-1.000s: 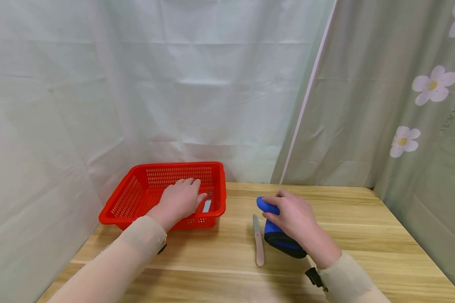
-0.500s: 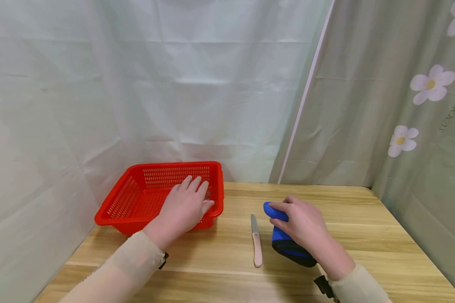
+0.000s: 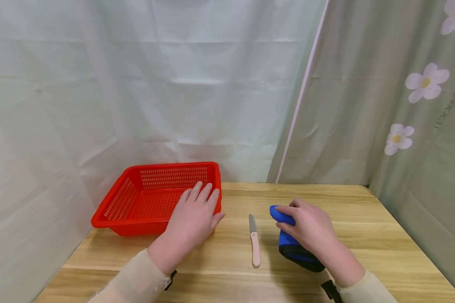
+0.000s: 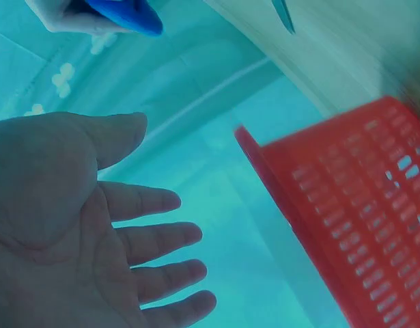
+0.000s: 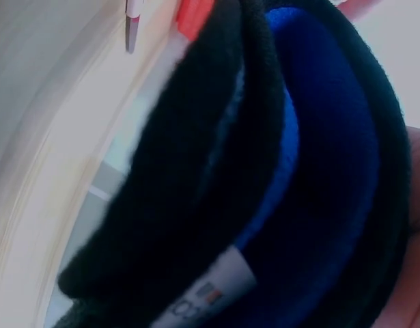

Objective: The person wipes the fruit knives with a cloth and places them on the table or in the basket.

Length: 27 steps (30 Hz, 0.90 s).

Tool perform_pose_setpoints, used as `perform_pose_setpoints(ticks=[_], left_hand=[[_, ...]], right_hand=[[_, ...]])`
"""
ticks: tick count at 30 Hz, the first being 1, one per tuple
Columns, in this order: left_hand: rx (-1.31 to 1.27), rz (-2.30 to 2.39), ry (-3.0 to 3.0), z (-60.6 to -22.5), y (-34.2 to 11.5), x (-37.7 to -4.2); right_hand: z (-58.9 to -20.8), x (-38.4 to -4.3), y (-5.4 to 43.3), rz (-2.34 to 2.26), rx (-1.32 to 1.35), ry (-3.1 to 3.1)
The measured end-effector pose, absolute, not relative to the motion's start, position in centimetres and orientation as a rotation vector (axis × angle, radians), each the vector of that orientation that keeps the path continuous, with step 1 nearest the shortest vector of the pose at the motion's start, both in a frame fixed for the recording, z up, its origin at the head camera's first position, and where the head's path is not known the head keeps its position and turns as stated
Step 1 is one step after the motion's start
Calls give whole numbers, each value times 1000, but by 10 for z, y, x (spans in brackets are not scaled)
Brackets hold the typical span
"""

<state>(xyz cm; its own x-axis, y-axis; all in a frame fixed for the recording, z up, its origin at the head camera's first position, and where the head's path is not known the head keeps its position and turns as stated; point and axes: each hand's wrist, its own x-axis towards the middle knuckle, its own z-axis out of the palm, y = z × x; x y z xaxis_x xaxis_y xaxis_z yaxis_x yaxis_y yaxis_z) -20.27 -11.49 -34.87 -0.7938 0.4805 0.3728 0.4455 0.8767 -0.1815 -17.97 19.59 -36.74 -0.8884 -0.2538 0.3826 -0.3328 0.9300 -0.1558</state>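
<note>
My left hand (image 3: 193, 223) hovers over the front right corner of the red plastic basket (image 3: 132, 229), with its fingers spread and nothing held. The left wrist view shows its bare palm apart from the basket wall (image 4: 319, 184). My right hand (image 3: 312, 225) grips a soft blue fabric piece (image 3: 287, 237) with thick black edging, between thumb and fingers. From the right wrist, its blue inside (image 5: 332, 171) and a small white label (image 5: 210, 287) show; its exact kind is unclear. Between the hands lies a table knife (image 3: 255, 244) with a pale pink handle, blade pointing away.
The wooden table (image 3: 220, 277) ends at a pale curtain (image 3: 212, 92) behind and a side curtain with flowers (image 3: 398, 139) at right. The basket's right interior is partly hidden by my left hand.
My left hand has drawn back from inside the basket toward its near right corner. Still gripping the blue fabric piece, my right hand has shifted slightly right and nearer. The knife stays put.
</note>
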Motion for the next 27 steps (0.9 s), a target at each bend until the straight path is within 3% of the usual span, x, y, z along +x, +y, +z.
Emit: perform_pose_setpoints(ticks=[15, 27], left_hand=[[-809, 128, -2461, -373, -84, -175], [-873, 57, -2575, -388, -59, -173]], right_hand=[[-375, -174, 198, 306, 409, -2797], [-381, -171, 204, 339, 420, -2767]])
